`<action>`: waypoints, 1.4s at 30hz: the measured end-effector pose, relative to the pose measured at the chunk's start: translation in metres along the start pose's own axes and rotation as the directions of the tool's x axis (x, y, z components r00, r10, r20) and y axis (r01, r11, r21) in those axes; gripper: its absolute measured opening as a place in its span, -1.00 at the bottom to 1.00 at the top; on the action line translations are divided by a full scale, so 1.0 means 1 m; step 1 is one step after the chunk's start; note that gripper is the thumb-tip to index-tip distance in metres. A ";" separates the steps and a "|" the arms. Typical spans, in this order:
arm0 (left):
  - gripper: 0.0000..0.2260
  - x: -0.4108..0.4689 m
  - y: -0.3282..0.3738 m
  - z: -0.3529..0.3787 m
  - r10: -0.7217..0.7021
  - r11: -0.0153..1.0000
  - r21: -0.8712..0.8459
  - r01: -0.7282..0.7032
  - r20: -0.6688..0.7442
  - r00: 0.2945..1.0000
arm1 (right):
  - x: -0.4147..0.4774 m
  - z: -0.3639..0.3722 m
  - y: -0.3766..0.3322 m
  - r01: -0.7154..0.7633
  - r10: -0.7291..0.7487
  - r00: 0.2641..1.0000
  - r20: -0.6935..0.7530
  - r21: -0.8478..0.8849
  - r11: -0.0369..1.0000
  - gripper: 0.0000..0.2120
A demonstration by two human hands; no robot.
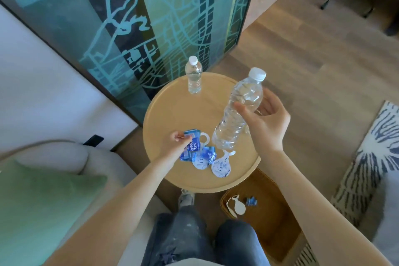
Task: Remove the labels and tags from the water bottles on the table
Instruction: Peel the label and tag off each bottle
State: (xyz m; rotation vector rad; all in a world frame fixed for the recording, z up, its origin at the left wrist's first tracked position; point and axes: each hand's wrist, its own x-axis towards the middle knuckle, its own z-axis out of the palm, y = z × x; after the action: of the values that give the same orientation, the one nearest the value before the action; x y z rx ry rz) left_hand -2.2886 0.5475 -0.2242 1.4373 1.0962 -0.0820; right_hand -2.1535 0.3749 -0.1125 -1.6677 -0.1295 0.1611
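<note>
Jeans (194,233) over my knees fill the near edge, with both bare forearms reaching out above them to the round wooden tabletop (172,110).

My right hand (265,119) grasps the tilted bottle (237,114) round its upper body, thumb on the near side and fingers curled behind. This bottle is clear and bare, its white cap pointing up and to the far right. Its base hangs low over the near right part of the tabletop; I cannot tell whether it touches the wood. My left hand (174,144) pinches a crumpled blue label (192,144) between thumb and fingertips, low over the near left of the tabletop.

Just right of that hand lies a loose heap: a white ring tag (204,138), another blue label scrap (207,154) and two round white tags (221,166), the rightmost just beside the tilted bottle's base. A second bottle (194,75), also bare and white-capped, stands upright at the far edge of the tabletop, well apart from the heap.

On the floor near the tabletop's near right side sits a brown woven basket (269,222) holding a white tag (237,207) and a small blue scrap (251,201). To the left is a pale seat with a green cushion (43,211); beyond the tabletop stands a glass panel (151,17) printed with a map-like pattern. A patterned rug (367,157) lies at the right on the wood floor (302,60).
</note>
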 end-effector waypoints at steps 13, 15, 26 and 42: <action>-0.74 0.051 -0.063 0.011 -0.085 0.925 0.375 0.066 0.033 0.996 | 0.012 0.043 0.050 -0.013 0.009 0.999 -0.047 -0.083 0.996 -0.38; -0.68 0.050 -0.062 0.005 -0.004 0.853 0.521 -0.025 0.054 0.999 | 0.011 0.049 0.050 -0.006 0.002 0.999 -0.041 -0.095 0.995 -0.43; -0.74 0.065 -0.043 -0.035 0.680 0.233 0.763 -0.603 0.315 0.662 | 0.021 0.097 0.080 0.005 -0.009 0.999 -0.037 -0.092 0.996 -0.40; -0.64 0.173 -0.055 -0.025 0.631 0.301 0.756 -0.580 0.298 0.716 | 0.075 0.169 0.187 0.079 -0.098 0.986 -0.135 -0.137 0.987 -0.40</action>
State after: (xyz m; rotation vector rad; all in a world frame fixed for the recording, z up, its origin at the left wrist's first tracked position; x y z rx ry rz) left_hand -2.2436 0.6506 -0.3685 2.6792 0.4169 0.0086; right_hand -2.1128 0.5342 -0.3174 -1.7952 -0.1088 -0.0339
